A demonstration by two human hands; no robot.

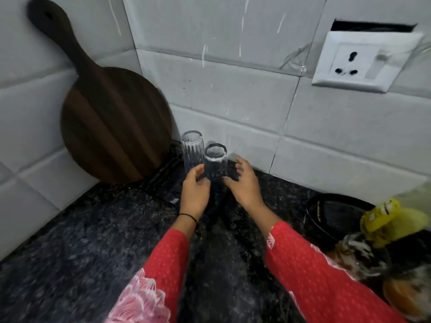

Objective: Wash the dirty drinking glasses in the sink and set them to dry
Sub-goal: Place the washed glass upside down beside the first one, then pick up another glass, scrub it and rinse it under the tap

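Observation:
Two clear drinking glasses stand upside down, side by side, on a black ridged drying mat (164, 179) in the counter's corner by the tiled wall. The ribbed glass (191, 149) is on the left and the plain glass (215, 163) touches it on the right. My left hand (194, 191) curls around the foot of the plain glass, thumb against the ribbed one. To the right of the plain glass is my right hand (245, 183), its fingers spread and its thumb tip just at the glass wall.
A round dark wooden board (112, 122) leans in the wall corner left of the glasses. A wall socket (363, 62) sits upper right. At the right edge are a black round item (331, 213), a yellow object (387, 220) and blurred dishes. Speckled black counter (81, 241) fills the foreground.

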